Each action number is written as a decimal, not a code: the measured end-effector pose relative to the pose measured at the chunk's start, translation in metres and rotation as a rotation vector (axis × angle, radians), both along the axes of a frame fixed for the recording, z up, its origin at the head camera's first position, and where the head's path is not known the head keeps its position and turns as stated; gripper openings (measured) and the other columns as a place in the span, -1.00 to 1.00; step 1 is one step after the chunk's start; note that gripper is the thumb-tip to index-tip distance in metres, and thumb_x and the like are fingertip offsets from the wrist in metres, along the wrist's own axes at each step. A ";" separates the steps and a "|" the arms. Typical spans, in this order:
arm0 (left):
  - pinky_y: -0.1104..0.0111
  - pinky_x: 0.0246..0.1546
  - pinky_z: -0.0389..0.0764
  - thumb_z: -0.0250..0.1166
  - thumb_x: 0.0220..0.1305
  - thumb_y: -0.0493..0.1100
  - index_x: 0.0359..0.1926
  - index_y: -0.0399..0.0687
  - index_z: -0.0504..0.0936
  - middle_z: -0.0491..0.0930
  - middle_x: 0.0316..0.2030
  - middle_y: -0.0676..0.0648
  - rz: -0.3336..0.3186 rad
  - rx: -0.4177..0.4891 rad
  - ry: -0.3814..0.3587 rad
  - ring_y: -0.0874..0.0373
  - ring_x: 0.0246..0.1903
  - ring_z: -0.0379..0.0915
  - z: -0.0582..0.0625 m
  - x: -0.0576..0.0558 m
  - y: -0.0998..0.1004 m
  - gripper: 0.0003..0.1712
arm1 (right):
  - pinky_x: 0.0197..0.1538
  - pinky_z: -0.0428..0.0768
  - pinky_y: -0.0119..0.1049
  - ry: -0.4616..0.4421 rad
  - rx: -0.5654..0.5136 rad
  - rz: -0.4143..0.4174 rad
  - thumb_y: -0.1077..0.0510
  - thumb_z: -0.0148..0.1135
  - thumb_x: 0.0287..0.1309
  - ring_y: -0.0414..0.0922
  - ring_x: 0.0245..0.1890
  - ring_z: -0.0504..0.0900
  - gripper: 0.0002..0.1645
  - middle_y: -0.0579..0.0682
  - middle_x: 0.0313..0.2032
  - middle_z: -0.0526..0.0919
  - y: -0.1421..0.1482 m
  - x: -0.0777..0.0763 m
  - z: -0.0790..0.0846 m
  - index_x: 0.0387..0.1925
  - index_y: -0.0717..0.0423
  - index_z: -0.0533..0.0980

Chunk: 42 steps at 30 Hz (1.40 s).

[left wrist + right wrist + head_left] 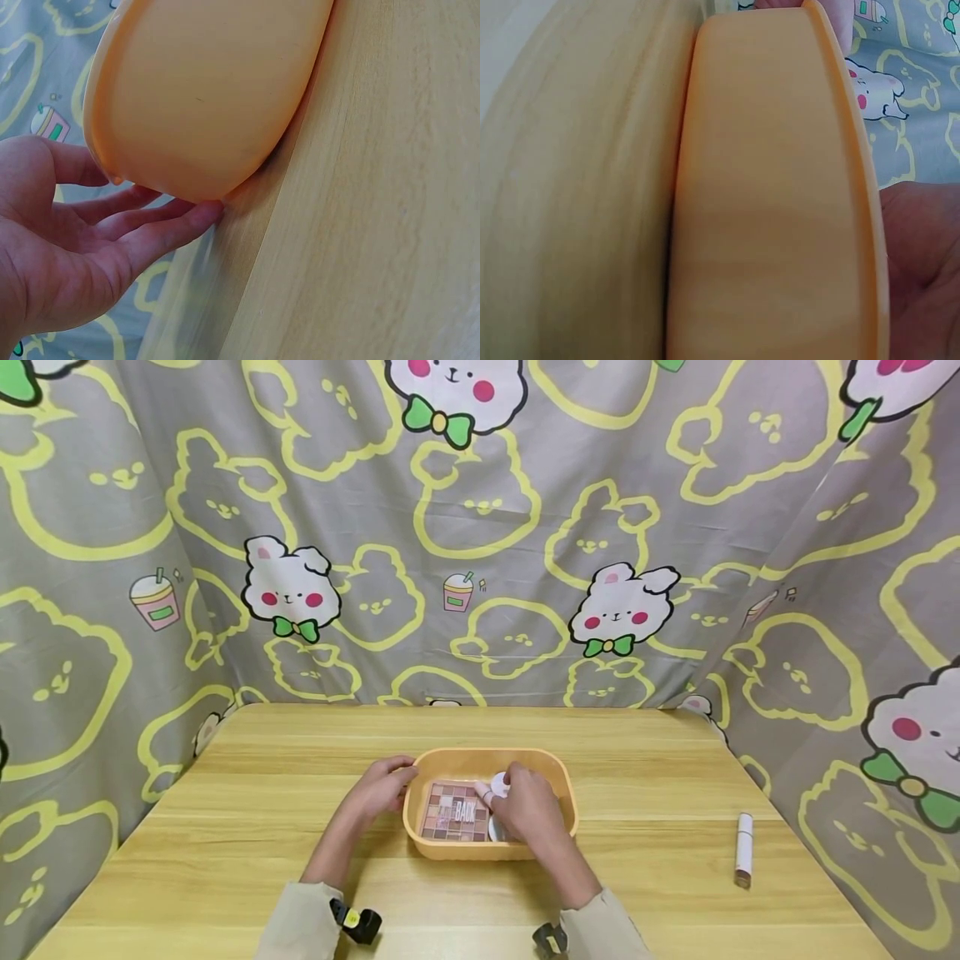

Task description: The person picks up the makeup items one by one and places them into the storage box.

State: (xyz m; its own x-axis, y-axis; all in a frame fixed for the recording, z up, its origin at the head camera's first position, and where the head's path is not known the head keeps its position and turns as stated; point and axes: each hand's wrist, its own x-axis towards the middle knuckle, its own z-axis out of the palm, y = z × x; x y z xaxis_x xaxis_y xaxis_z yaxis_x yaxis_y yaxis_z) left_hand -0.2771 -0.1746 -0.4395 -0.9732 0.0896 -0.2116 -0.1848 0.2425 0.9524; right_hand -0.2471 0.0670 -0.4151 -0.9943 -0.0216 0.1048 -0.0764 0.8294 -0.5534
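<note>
An orange plastic basket point(487, 852) sits on the table, its inside in view from the head. My left hand point(382, 789) holds its left end; in the left wrist view one digit passes over the rim and the other fingers point(169, 232) press the outer wall. My right hand point(528, 806) reaches inside, thumb and fingers curled at a pale cosmetic tube point(483, 791). That tube leans over an eyeshadow palette point(450, 818) with "BACK" on its lid. Beside the fingers lies a white round item point(500, 783), partly covered. In the right wrist view the basket wall hides most of the right hand point(922, 262).
A white cosmetic tube with a brown end point(743, 852) lies on the wooden table point(645, 777), well to the right of the basket. Grey patterned curtains point(517, 535) hang behind the table and along both sides.
</note>
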 end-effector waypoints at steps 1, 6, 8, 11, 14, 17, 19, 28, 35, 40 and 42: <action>0.23 -0.14 0.71 0.04 0.54 -0.13 0.32 -0.29 0.44 0.59 0.10 -0.32 0.002 0.002 -0.001 0.00 -0.05 0.63 0.000 0.000 0.000 -0.53 | -0.35 0.56 -0.18 0.001 -0.002 -0.002 0.03 0.48 0.11 -0.05 -0.41 0.54 -0.58 0.12 -0.35 0.65 0.000 0.000 0.001 -0.14 0.26 0.59; 0.22 -0.12 0.71 0.04 0.54 -0.13 0.31 -0.29 0.44 0.59 0.10 -0.31 0.002 0.010 -0.001 0.02 -0.04 0.63 0.000 0.000 -0.001 -0.54 | -0.33 0.56 -0.20 0.000 -0.016 0.003 0.14 0.40 0.09 -0.07 -0.43 0.55 -0.63 0.07 -0.40 0.65 0.004 0.000 0.007 -0.11 0.27 0.58; 0.20 -0.11 0.71 0.04 0.54 -0.13 0.31 -0.29 0.44 0.59 0.10 -0.32 -0.002 0.013 0.001 0.01 -0.03 0.63 0.001 0.001 -0.001 -0.54 | -0.34 0.55 -0.22 0.004 -0.023 0.009 0.15 0.40 0.09 -0.09 -0.44 0.55 -0.65 0.03 -0.44 0.64 0.006 0.000 0.009 -0.11 0.26 0.58; 0.18 -0.09 0.71 0.03 0.54 -0.13 0.32 -0.30 0.44 0.60 0.10 -0.33 -0.006 0.015 0.005 -0.01 -0.01 0.63 0.001 0.001 -0.002 -0.53 | -0.35 0.53 -0.25 0.029 -0.050 0.033 0.17 0.42 0.07 -0.13 -0.46 0.54 -0.67 -0.03 -0.48 0.61 0.011 0.001 0.014 -0.14 0.25 0.59; 0.18 -0.09 0.71 0.03 0.55 -0.13 0.32 -0.30 0.43 0.59 0.11 -0.33 -0.009 0.012 0.007 -0.02 -0.01 0.63 0.001 0.001 -0.002 -0.53 | -0.34 0.53 -0.26 0.061 -0.086 0.054 0.20 0.44 0.06 -0.15 -0.47 0.53 -0.69 -0.05 -0.49 0.61 0.018 0.002 0.020 -0.17 0.27 0.60; 0.20 -0.11 0.72 0.04 0.54 -0.12 0.32 -0.30 0.44 0.59 0.11 -0.33 -0.007 0.009 0.005 -0.01 -0.02 0.62 0.002 0.001 -0.001 -0.53 | -0.31 0.55 -0.25 0.059 -0.113 0.046 0.20 0.43 0.10 -0.15 -0.45 0.55 -0.69 -0.05 -0.46 0.63 0.025 0.003 0.026 -0.15 0.28 0.60; 0.21 -0.13 0.72 0.03 0.54 -0.12 0.32 -0.31 0.43 0.59 0.11 -0.34 -0.011 0.005 0.006 -0.01 -0.02 0.63 0.001 0.001 -0.001 -0.52 | -0.30 0.56 -0.24 0.053 -0.129 0.032 0.19 0.41 0.11 -0.14 -0.44 0.57 -0.68 -0.04 -0.43 0.64 0.031 0.004 0.030 -0.12 0.27 0.59; 0.27 -0.19 0.70 0.05 0.53 -0.13 0.31 -0.29 0.46 0.62 0.06 -0.30 0.010 0.010 0.008 0.03 -0.09 0.65 0.000 0.001 0.000 -0.54 | -0.33 0.58 -0.25 0.034 -0.162 -0.032 0.16 0.38 0.15 -0.11 -0.44 0.60 -0.65 0.04 -0.37 0.68 0.058 0.001 0.039 -0.08 0.28 0.58; 0.27 -0.18 0.70 0.05 0.53 -0.13 0.31 -0.28 0.46 0.62 0.07 -0.30 0.012 0.012 0.005 0.03 -0.07 0.64 -0.001 -0.001 0.000 -0.53 | -0.31 0.60 -0.21 0.011 -0.162 -0.058 0.12 0.34 0.22 -0.07 -0.38 0.63 -0.63 0.10 -0.28 0.70 0.076 0.000 0.042 -0.04 0.29 0.56; 0.26 -0.18 0.70 0.05 0.53 -0.12 0.33 -0.27 0.45 0.62 0.07 -0.29 0.008 0.004 0.004 0.04 -0.07 0.64 -0.001 -0.001 0.000 -0.52 | -0.29 0.61 -0.17 0.003 -0.171 -0.076 0.09 0.29 0.28 -0.03 -0.32 0.65 -0.64 0.15 -0.24 0.70 0.088 0.001 0.044 -0.04 0.28 0.56; 0.25 -0.19 0.70 0.05 0.53 -0.12 0.33 -0.28 0.44 0.62 0.08 -0.30 0.000 -0.002 0.008 0.04 -0.07 0.64 -0.001 0.000 -0.001 -0.52 | -0.29 0.60 -0.16 0.004 -0.167 -0.079 0.08 0.28 0.29 -0.02 -0.31 0.66 -0.64 0.16 -0.24 0.70 0.093 0.001 0.044 -0.03 0.28 0.57</action>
State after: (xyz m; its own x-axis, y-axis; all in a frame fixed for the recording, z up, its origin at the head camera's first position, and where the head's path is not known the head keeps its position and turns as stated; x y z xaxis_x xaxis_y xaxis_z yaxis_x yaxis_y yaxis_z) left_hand -0.2771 -0.1753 -0.4402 -0.9749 0.0889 -0.2039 -0.1771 0.2442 0.9534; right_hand -0.2460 0.1597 -0.3714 -0.9917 0.0742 0.1045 -0.0175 0.7294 -0.6838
